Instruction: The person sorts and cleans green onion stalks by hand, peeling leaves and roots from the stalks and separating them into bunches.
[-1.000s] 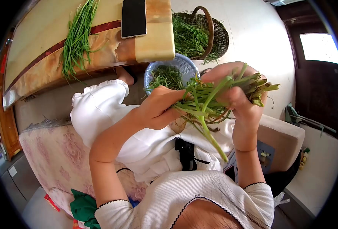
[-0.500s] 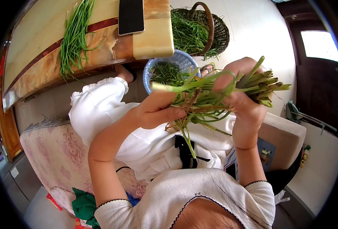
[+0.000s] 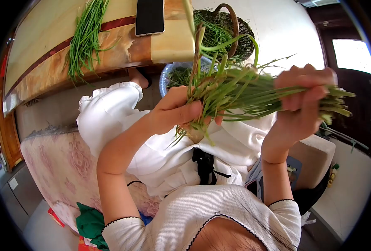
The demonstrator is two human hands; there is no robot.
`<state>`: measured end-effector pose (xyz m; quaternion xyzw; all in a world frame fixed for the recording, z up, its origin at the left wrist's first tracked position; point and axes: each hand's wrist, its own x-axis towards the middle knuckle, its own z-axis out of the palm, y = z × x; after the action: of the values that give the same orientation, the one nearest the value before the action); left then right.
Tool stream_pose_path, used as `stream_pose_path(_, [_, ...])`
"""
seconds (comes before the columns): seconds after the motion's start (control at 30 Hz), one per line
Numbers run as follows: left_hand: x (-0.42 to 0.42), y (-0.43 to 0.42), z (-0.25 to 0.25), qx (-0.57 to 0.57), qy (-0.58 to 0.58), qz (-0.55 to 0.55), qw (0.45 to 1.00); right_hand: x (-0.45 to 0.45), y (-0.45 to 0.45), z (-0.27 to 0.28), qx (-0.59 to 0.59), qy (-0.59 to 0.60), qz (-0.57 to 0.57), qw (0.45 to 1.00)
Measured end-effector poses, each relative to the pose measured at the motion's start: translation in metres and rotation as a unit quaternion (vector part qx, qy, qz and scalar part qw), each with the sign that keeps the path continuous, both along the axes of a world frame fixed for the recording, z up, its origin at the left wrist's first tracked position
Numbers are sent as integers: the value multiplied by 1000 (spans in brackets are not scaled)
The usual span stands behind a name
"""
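Observation:
A bunch of long green chives [image 3: 248, 93] stretches between my two hands above my lap. My left hand [image 3: 173, 113] is closed round its loose, tangled left end, with the thumb on top and a few stalks sticking up. Toward the other end, my right hand [image 3: 300, 100] wraps round the stalks, slightly blurred, and cut-looking ends poke out past its fingers. Beneath the bunch, a blue basin [image 3: 163, 79] holds more greens and is partly hidden.
On the marble-patterned table [image 3: 173, 46] lie another bunch of chives [image 3: 85, 39] and a black phone [image 3: 150, 17]. A woven basket [image 3: 234, 29] full of greens stands on the floor beyond the basin. The patterned sofa [image 3: 51, 154] is under me.
My right hand has moved right along with the stalk ends, so more of the bunch shows between the hands. My left hand keeps its hold. Loose stalks on the left now point upward.

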<state>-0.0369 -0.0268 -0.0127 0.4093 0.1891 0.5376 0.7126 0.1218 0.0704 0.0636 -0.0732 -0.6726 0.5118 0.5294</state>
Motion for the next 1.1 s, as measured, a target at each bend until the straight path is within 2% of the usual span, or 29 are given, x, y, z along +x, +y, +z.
stream_pose_path(0.03, [0,1,0,28,22,8,999,9,8,6,-2,-7,65,998])
stream_pose_path(0.07, [0,1,-1,19,5,10,1000,14,6,15,-19,-25,52,998])
stream_pose_path(0.1, [0,0,1,19,4,13,1000,17,5,22,-41,8,2,999])
stream_pose_path(0.17, [2,-1,6,-44,12,50,998,37,19,38,-79,98,33,991])
stream_pose_path(0.2, [-1,1,-1,-20,22,32,999,52,28,46,-80,96,36,992])
stream_pose_path(0.27, [1,2,-4,-43,33,72,996,73,42,63,-12,156,-168,973])
stream_pose_path(0.33, [3,5,-2,-99,66,140,983,75,40,81,80,133,-278,948])
stream_pose_path(0.37, [2,7,-2,-98,64,144,983,90,44,85,80,132,-274,949])
stream_pose_path(0.43, [-4,15,-3,-188,115,216,951,123,58,95,183,120,-236,947])
stream_pose_path(0.47, [-4,19,-11,-226,65,250,939,129,60,98,183,120,-233,948])
stream_pose_path(0.5, [-5,20,-14,-226,63,253,939,134,63,100,123,173,-285,935])
stream_pose_path(0.53, [-7,20,-17,-233,7,285,930,132,62,102,63,225,-337,912])
stream_pose_path(0.57, [-8,21,-17,-240,-49,314,917,130,62,97,64,226,-336,912])
stream_pose_path(0.6, [-6,20,-15,-224,-48,332,915,127,61,85,15,175,-174,969])
stream_pose_path(0.63, [-2,19,-12,-222,-46,330,916,118,57,72,-34,120,-8,992])
stream_pose_path(0.7, [4,16,-3,-140,43,388,910,62,35,43,26,-2,-205,978])
stream_pose_path(0.77, [12,13,3,-123,40,390,912,33,20,16,-32,-37,-182,982])
stream_pose_path(0.83, [17,13,4,-104,22,406,908,-2,-1,3,-104,-41,-67,992])
stream_pose_path(0.87, [13,10,-1,-51,20,368,928,-11,-6,-2,-97,-76,-37,992])
stream_pose_path(0.97, [18,4,2,-54,67,383,920,-30,-19,-14,-56,-175,11,983])
stream_pose_path(1.03, [19,3,4,-48,98,406,907,-33,-25,-15,-69,-187,20,980])
stream_pose_path(1.1, [16,-2,3,-41,89,330,939,-32,-30,-16,-82,-201,27,976])
